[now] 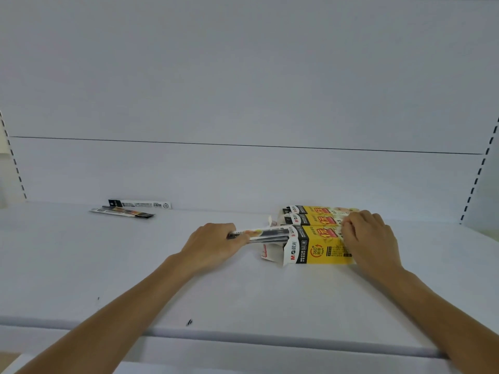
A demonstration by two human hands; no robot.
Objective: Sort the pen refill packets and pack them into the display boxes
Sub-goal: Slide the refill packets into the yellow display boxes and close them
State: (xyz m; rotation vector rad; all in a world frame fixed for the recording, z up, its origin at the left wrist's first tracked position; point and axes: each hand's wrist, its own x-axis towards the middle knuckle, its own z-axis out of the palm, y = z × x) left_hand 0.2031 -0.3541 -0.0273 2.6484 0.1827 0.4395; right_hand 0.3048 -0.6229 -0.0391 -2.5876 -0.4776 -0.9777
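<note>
Three yellow and black display boxes lie side by side on the white shelf. The nearest box (318, 248) has its left end flaps open. My left hand (213, 244) is shut on a bundle of pen refill packets (267, 234) whose far ends sit inside that open end. My right hand (370, 238) presses on the right end of the nearest box, holding it. The two boxes behind (313, 215) lie partly hidden by my right hand. Loose refill packets (122, 212) lie at the back left, one more packet (140, 204) against the back wall.
The white shelf (243, 292) has a rounded front edge (270, 337) near me. A white back panel rises behind. Slotted uprights (478, 171) stand at the left and right sides. Small dark specks (189, 322) lie near the front edge.
</note>
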